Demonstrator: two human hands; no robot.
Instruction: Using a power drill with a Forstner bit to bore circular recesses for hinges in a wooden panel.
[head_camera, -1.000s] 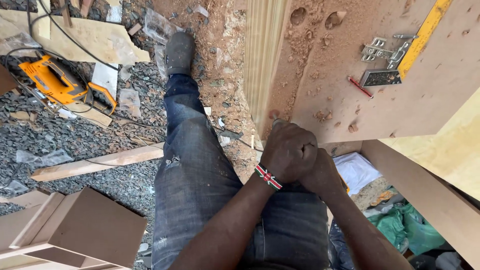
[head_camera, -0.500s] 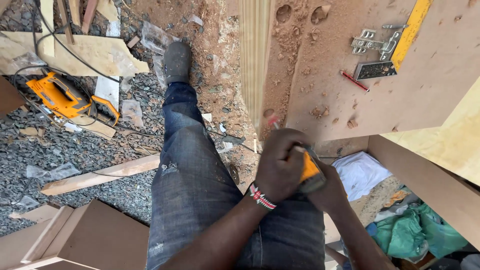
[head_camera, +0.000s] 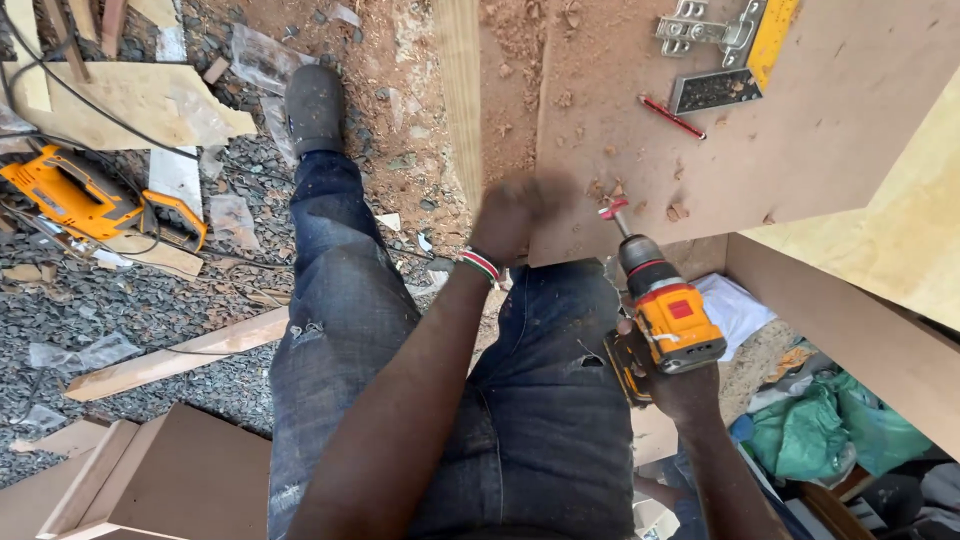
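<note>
The two hands, clasped together a second ago, are now apart. The left hand (head_camera: 515, 212) is lifted toward twelve o'clock, blurred, at the near edge of the brown fibreboard panel (head_camera: 800, 130). The right hand (head_camera: 685, 385) now sits at four o'clock from it, gripping the yellow-and-black cordless drill (head_camera: 665, 315), which is fully in sight, its red-tipped bit aimed at the panel's edge.

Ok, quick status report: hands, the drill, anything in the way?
Right hand grips yellow drill, bit up. Left hand blurred at board edge. Wood chips by the bit.
</note>
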